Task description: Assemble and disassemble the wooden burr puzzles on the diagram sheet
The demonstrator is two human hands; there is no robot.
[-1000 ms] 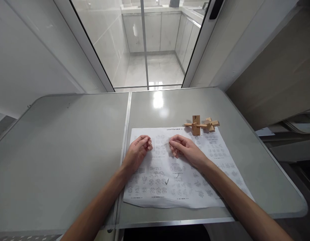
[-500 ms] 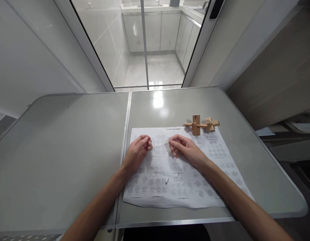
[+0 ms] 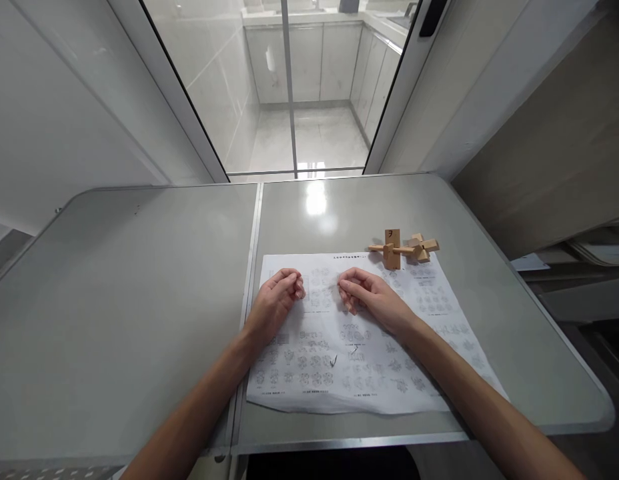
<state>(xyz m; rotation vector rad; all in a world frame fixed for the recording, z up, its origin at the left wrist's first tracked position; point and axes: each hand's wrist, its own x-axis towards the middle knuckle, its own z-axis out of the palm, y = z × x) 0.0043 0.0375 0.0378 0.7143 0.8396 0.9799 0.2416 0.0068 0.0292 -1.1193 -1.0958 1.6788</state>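
Note:
My left hand [image 3: 278, 297] rests on the left part of a printed white sheet [image 3: 309, 400]. Its fingers are curled in with the thumb against them, and I see nothing held there. Across a short gap, my right hand [image 3: 367, 293] lies on the same sheet, thumb and fingertips drawn together; no object shows in it. Two small thin dark bent marks or pieces, too small to name, appear on the paper below the hands. Beyond my right hand, at the sheet's far edge, stand a wooden assembly with a flat marked block [image 3: 392, 250] and a cross-shaped wooden block piece [image 3: 422, 247].
The grey table [image 3: 114, 320] has a metal seam [image 3: 252, 247] running just left of the sheet. Behind its far edge is a glass door with a frame bar [image 3: 289, 87]. A shelf [image 3: 589, 287] with papers is off to the right.

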